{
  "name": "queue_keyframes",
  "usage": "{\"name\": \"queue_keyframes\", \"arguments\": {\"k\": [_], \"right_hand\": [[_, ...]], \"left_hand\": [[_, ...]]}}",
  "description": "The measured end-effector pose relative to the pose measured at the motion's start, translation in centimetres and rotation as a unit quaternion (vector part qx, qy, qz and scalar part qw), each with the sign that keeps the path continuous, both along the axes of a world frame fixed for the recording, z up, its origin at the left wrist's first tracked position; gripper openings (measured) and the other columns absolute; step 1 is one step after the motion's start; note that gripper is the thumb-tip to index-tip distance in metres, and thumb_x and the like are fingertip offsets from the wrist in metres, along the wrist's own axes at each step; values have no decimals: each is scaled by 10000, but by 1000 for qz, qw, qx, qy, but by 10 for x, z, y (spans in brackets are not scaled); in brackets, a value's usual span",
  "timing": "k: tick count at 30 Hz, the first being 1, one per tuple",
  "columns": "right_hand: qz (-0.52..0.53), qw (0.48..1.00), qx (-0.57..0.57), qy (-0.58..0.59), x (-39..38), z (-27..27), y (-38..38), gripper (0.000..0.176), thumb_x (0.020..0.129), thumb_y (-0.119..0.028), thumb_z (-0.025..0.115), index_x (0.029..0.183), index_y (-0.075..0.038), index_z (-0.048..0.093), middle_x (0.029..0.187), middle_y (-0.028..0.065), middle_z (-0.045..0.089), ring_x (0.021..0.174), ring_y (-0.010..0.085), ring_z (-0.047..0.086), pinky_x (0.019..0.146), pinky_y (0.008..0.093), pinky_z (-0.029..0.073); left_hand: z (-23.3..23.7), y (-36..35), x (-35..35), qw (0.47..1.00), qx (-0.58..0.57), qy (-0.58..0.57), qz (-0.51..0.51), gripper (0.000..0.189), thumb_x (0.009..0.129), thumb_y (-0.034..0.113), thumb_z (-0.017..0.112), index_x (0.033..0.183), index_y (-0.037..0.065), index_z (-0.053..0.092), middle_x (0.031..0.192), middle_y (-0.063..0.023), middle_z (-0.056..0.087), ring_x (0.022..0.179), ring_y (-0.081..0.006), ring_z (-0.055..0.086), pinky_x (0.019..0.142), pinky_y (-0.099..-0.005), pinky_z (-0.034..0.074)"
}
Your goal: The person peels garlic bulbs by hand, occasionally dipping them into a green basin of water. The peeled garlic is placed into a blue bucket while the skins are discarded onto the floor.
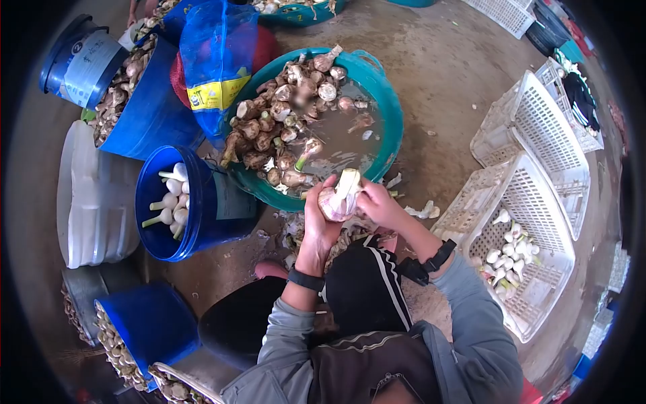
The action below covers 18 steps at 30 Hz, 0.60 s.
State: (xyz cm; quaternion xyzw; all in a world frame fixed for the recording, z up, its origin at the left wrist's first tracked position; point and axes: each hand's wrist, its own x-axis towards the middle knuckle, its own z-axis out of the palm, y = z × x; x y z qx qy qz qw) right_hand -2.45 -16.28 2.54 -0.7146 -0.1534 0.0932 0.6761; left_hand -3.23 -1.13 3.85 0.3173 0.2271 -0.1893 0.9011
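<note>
1. Left hand [321, 219] cups a pale pink-white bulb [338, 196] from below. The fingers are closed firmly round it, and it sits just in front of the near rim of the basin.
2. Right hand [378, 204] is pinched narrow on the bulb's top end by the cut stalk. I cannot tell whether it grips skin or stalk.
3. The bulb looks part-cleaned: mostly pale, with a pinkish patch on the side. Judged as mid-peel, not finished.
4. Torn pale skin scraps [420, 210] lie on the grey concrete floor [457, 60], just right of the hands and under them.
5. A teal round plastic basin [396, 128] stands just beyond the hands, with muddy water inside and a heap of brown unpeeled bulbs [269, 128]. That is a lot left to do.
6. A blue plastic bucket [145, 202] stands left of the hands and holds clean white peeled bulbs [171, 198]. By the look of it, the bucket is not full.
7. A white lattice plastic crate [538, 185] stands right of the hands. A small lot of white peeled bulbs [508, 249] covers only part of its bottom.
8. Further blue tubs of brown bulbs stand at far upper left [121, 87] and lower left [118, 350], untouched.
9. Judgement: some output is done, but the brown stock far outweighs the white, so most of the work is left.
</note>
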Motion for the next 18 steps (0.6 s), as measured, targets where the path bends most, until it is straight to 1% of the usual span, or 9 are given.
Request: {"name": "queue_keyframes", "arguments": {"k": [3,5,8,9,11,12,13,15,18], "right_hand": [[58,967,75,235,6,19,-3,303,931,-171,466,1201,-35,490,913,1,577,711,116,543,623,281,469],[49,990,125,38,7,-17,11,323,945,-215,487,1218,-42,475,968,-2,568,690,70,525,561,229,446],[46,918,278,277,5,-8,11,312,954,-218,472,1234,-82,488,757,-48,547,514,15,437,406,181,339],[34,913,259,315,2,12,10,304,952,-185,472,1237,-80,485,756,-41,556,519,8,440,401,177,326],[21,974,144,173,0,-10,16,290,941,-156,475,1210,-48,498,787,-28,576,541,43,495,430,219,388],[-44,992,97,-68,1,-13,28,267,922,-111,469,1168,-16,516,800,14,590,627,117,569,548,298,472],[-30,999,18,23,-3,-12,20,258,900,-82,462,1136,-3,529,832,70,602,751,162,591,715,326,483],[-11,965,-214,-150,-7,-3,-2,255,896,-89,474,1134,-17,534,863,108,607,804,138,577,764,314,467],[-18,976,-108,-188,7,-26,-10,259,898,-139,519,1125,-15,536,870,65,613,796,138,581,758,312,472]], "left_hand": [[5,-3,2,998,62,-12,-5,412,942,328,379,1265,79,432,1123,-98,573,1025,-234,566,848,-369,465],[6,-6,1,991,130,-24,-3,438,949,340,388,1293,69,392,1139,-106,550,1037,-242,559,865,-369,459],[-9,0,-5,836,440,-325,33,560,969,349,385,1391,63,155,1194,-165,439,1096,-278,518,919,-381,434],[-5,-6,-6,811,462,-356,50,516,970,382,362,1347,50,243,1172,-170,481,1073,-268,532,916,-381,438],[-17,-3,-1,913,285,-282,76,467,964,409,347,1251,42,369,1098,-148,550,1007,-244,565,887,-368,455],[-12,-3,2,967,166,-157,107,422,953,407,338,1132,47,468,1006,-114,601,935,-224,589,834,-353,475],[-8,-5,2,982,100,-119,110,399,943,374,339,1083,45,517,983,-99,610,907,-219,596,793,-356,481],[0,-2,3,996,33,-20,82,408,944,367,333,1065,37,539,980,-99,613,906,-225,598,795,-384,480],[-8,1,7,996,84,-10,-9,432,940,401,334,1062,51,554,983,-88,616,896,-219,597,772,-386,485]]}}
